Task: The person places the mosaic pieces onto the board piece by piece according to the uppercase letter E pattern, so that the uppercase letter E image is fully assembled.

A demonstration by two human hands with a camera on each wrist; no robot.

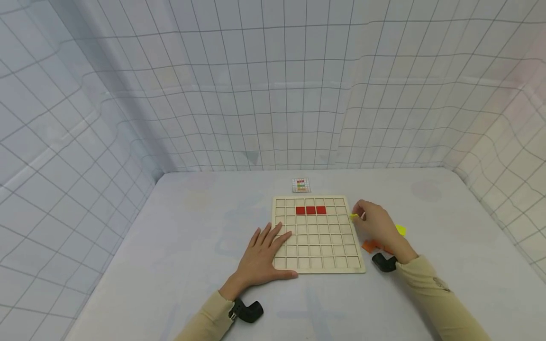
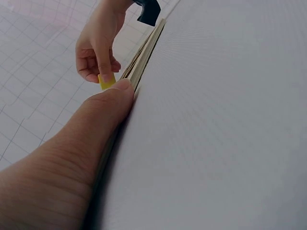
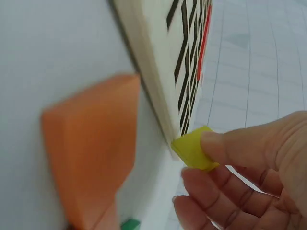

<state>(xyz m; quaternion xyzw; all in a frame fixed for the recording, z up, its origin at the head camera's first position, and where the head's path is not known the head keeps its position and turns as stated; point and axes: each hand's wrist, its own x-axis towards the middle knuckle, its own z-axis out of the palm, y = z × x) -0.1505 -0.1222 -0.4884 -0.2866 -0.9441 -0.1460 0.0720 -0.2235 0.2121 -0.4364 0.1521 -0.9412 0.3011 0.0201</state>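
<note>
A pale wooden grid board (image 1: 324,239) lies flat on the table, with a row of three red square tiles (image 1: 310,210) in its upper part. My left hand (image 1: 261,258) rests on the board's left side, fingers spread and straight, the thumb along the front edge. Beyond the board's right edge, my right hand (image 1: 375,222) pinches a yellow square tile (image 3: 194,148) between thumb and fingers. In the right wrist view that tile is close to the board's edge. Orange tiles (image 1: 369,246) lie on the table below the right hand, partly hidden by it.
Another yellow tile (image 1: 400,230) lies to the right of the right hand. A green piece (image 3: 130,224) shows near the orange ones in the right wrist view. Behind the board lies a small printed card (image 1: 301,185) with a coloured grid pattern. Grid-patterned white curtains (image 1: 273,94) surround the table.
</note>
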